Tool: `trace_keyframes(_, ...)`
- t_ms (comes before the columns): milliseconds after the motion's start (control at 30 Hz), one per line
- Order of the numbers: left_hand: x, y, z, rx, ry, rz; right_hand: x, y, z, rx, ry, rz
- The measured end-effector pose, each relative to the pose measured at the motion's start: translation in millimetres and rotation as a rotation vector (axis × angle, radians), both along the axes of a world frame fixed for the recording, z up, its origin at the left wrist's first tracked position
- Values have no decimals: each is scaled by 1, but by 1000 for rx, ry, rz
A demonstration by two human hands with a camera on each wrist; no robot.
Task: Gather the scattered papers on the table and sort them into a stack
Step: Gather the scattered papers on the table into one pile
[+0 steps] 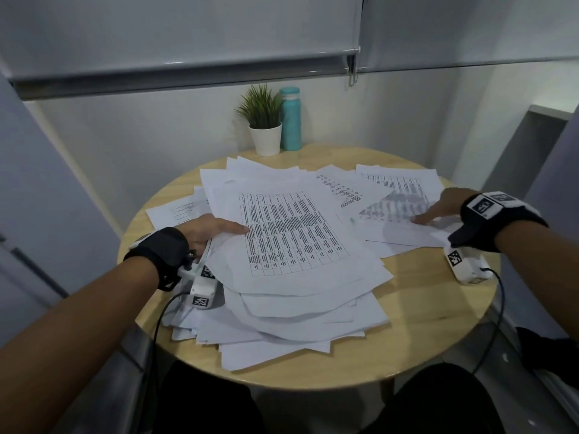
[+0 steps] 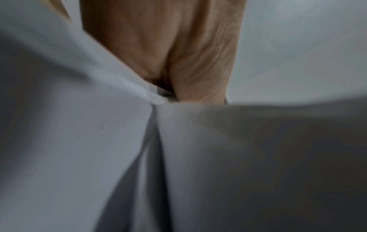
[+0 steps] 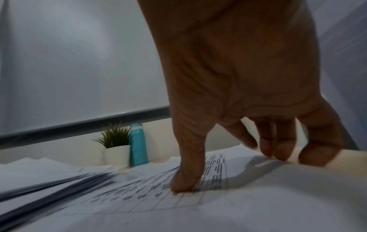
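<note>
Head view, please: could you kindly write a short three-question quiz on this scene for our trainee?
1. True or false: the left hand grips the paper pile at its left edge.
2. What stands right beside the potted plant? A) a teal bottle B) a mug C) a stapler
3. Fill in: the right hand presses its fingertips on a printed ____.
Key: 1 true; 2 A; 3 sheet.

Head looks down on table (image 1: 423, 324); wrist cams skim papers (image 3: 258, 204).
</note>
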State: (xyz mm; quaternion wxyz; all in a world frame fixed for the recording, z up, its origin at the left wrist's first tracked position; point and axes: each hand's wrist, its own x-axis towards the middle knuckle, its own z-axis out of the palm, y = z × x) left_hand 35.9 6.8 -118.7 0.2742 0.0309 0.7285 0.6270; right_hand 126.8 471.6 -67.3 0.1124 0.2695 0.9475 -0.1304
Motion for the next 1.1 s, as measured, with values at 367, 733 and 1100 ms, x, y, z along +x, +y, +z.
trace_keyframes(367,-1,-5,1,8,29,-57,-14,-19,9,-156,339,-198)
trace_keyframes(733,4,-6,4,-8,37,-34,-5,-81,93,-429,1375,-106)
trace_keyframes(1100,-4,-14,-3,-76,88,95,8,-151,0,-760,610,103)
